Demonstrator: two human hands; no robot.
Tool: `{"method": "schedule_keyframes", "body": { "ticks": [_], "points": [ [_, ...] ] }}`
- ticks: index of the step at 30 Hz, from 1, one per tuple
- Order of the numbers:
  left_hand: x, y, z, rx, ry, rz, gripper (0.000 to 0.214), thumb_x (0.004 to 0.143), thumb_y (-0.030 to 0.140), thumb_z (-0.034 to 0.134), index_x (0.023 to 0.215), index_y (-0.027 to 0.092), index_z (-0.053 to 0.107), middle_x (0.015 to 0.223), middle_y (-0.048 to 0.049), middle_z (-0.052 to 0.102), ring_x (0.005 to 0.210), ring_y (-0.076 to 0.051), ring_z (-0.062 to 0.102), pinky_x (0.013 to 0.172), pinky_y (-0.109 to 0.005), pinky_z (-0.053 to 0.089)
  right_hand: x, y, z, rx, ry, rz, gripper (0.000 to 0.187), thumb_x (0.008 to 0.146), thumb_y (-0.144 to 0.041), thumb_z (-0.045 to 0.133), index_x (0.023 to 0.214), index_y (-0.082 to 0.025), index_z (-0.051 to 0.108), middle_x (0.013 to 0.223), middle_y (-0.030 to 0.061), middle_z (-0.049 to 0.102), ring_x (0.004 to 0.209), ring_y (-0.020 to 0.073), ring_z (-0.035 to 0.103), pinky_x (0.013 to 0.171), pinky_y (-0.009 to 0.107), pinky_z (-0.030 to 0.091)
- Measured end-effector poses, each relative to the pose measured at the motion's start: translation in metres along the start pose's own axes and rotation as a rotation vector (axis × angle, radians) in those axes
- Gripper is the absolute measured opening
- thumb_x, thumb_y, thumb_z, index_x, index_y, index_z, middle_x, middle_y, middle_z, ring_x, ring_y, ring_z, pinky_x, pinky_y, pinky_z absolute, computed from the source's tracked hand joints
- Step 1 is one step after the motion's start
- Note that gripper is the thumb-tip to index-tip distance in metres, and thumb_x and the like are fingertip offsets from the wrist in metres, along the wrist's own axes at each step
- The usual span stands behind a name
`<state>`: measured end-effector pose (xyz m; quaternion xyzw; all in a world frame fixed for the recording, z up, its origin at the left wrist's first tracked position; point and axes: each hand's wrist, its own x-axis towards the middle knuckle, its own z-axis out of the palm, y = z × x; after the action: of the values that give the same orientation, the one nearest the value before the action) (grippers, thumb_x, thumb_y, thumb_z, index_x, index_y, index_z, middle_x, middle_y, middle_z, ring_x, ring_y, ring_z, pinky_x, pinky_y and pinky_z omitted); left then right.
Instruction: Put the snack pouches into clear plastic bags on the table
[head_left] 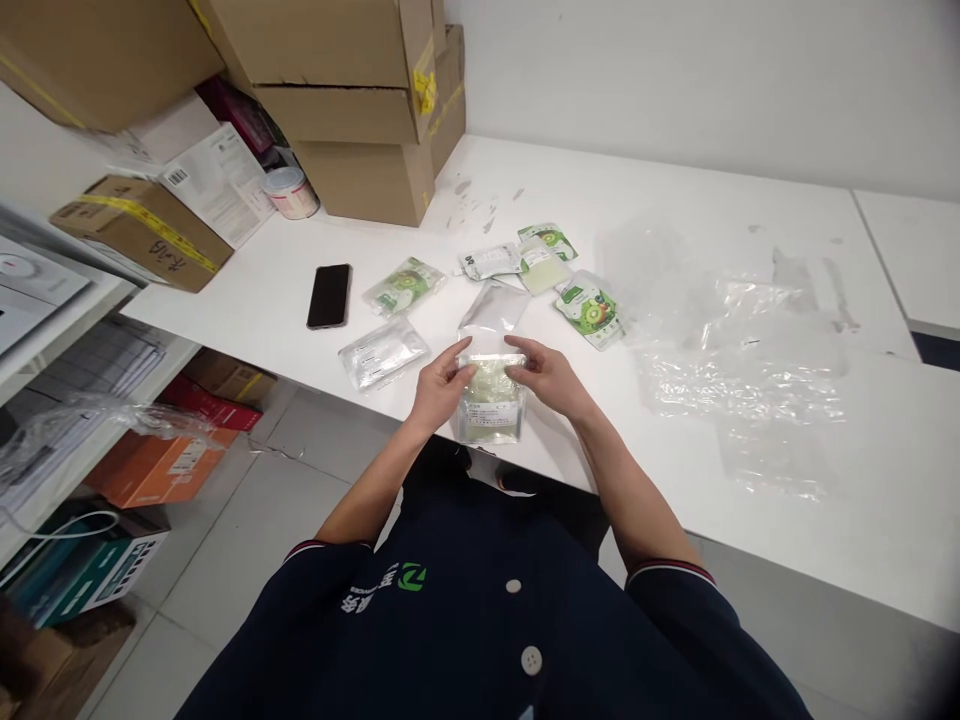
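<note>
My left hand [441, 385] and my right hand [551, 375] pinch the top edge of a clear plastic bag [491, 410] that holds a pale green packet, near the front edge of the white table [825, 520]. Just beyond it lies an empty clear bag [495, 305]. More kiwi-printed packets lie further back: one at the left [405, 285], one at the right [589, 308], and a small cluster [525, 257] behind. A bagged packet [382, 352] rests to the left of my left hand.
A black phone [329, 295] lies on the table at the left. Loose clear plastic sheets [750, 370] cover the table's right part. Cardboard boxes [360, 110] are stacked at the back left, with a tape roll [292, 192] beside them. Shelves with boxes [150, 460] stand on the left.
</note>
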<state>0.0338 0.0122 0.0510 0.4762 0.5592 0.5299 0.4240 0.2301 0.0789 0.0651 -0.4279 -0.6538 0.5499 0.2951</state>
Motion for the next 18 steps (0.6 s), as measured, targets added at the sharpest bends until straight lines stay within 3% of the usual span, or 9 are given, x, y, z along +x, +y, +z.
{"method": "schedule_keyframes", "body": {
  "ticks": [3,5,8,11,14,16,18],
  "points": [
    [-0.002,0.009,-0.008,0.130,-0.029,-0.065,0.040,0.084,0.042,0.069,0.119,0.023,0.069,0.088,-0.0040,0.074,0.081,-0.020,0.068,0.072,-0.032,0.054,-0.002,-0.008,-0.006,-0.219,-0.030,0.010,0.034,0.078,-0.039,0.065,0.105,-0.018,0.071,0.086,0.0045,0.065,0.074,0.0185,0.056,0.074,0.037,0.048],
    [-0.002,0.013,-0.015,0.254,-0.052,-0.085,0.032,0.084,0.040,0.068,0.111,0.023,0.072,0.086,-0.0034,0.073,0.080,-0.020,0.068,0.072,-0.031,0.053,-0.004,-0.011,-0.006,-0.301,-0.015,-0.076,0.023,0.078,-0.036,0.064,0.092,-0.018,0.069,0.094,0.0071,0.063,0.080,0.0198,0.056,0.077,0.037,0.047],
    [-0.001,0.013,-0.025,0.368,-0.060,-0.031,0.023,0.082,0.040,0.070,0.096,0.022,0.072,0.091,-0.0037,0.069,0.084,-0.019,0.064,0.076,-0.031,0.051,-0.004,-0.010,-0.001,-0.279,-0.056,-0.134,0.018,0.082,-0.036,0.061,0.088,-0.020,0.064,0.095,0.0060,0.063,0.083,0.0197,0.056,0.077,0.035,0.046],
    [-0.002,0.004,-0.027,0.140,-0.063,-0.029,0.031,0.079,0.046,0.073,0.095,0.020,0.066,0.102,-0.0052,0.067,0.093,-0.018,0.063,0.083,-0.032,0.051,0.002,-0.005,0.011,-0.125,-0.105,-0.043,0.023,0.085,-0.043,0.060,0.091,-0.021,0.061,0.075,-0.0009,0.058,0.068,0.0154,0.052,0.066,0.030,0.043],
    [-0.003,-0.008,-0.025,-0.222,-0.066,-0.116,0.049,0.075,0.048,0.078,0.109,0.019,0.058,0.104,-0.0057,0.069,0.092,-0.018,0.066,0.084,-0.033,0.053,0.013,0.002,0.028,0.054,-0.050,-0.002,0.030,0.080,-0.046,0.067,0.093,-0.020,0.061,0.075,-0.0021,0.060,0.066,0.0138,0.053,0.065,0.029,0.044],
    [-0.001,-0.015,-0.027,-0.293,-0.022,-0.166,0.056,0.070,0.047,0.081,0.110,0.018,0.055,0.102,-0.0064,0.070,0.089,-0.019,0.067,0.082,-0.034,0.053,0.020,0.006,0.037,0.163,-0.067,0.044,0.035,0.078,-0.046,0.070,0.099,-0.020,0.061,0.077,-0.0015,0.063,0.067,0.0140,0.056,0.066,0.029,0.047],
    [0.001,-0.019,-0.033,-0.217,0.019,-0.233,0.058,0.071,0.048,0.080,0.112,0.016,0.054,0.098,-0.0068,0.070,0.084,-0.020,0.067,0.079,-0.035,0.054,0.027,0.009,0.042,0.200,-0.143,0.109,0.034,0.079,-0.043,0.070,0.101,-0.019,0.060,0.073,-0.0012,0.064,0.065,0.0143,0.059,0.065,0.028,0.049]
  ]
}}
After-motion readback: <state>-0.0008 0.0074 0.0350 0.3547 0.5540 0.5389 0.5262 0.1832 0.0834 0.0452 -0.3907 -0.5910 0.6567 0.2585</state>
